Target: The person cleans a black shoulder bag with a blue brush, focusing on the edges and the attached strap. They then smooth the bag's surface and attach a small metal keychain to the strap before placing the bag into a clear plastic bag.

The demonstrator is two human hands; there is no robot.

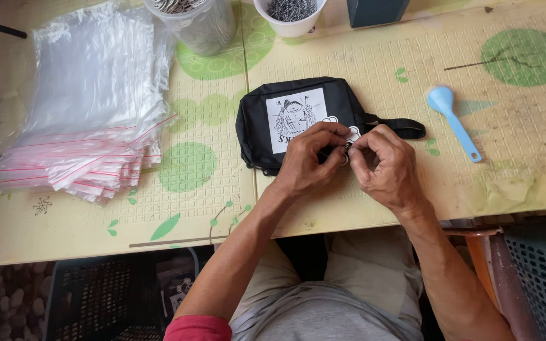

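A small black pouch [298, 107] with a white printed patch lies on the table in front of me, its strap loop pointing right. My left hand [308, 161] and my right hand [388, 165] meet over the pouch's lower right corner. Their fingertips pinch a small metal ring [347, 151] between them. The fingers hide most of the ring and the corner of the pouch.
A stack of clear zip bags [90, 107] with red strips lies at the left. A clear tub of metal rings [200, 22] and a white cup of small metal parts [291, 14] stand at the back. A blue plastic spoon [453, 120] lies at the right. Crates sit below the table edge.
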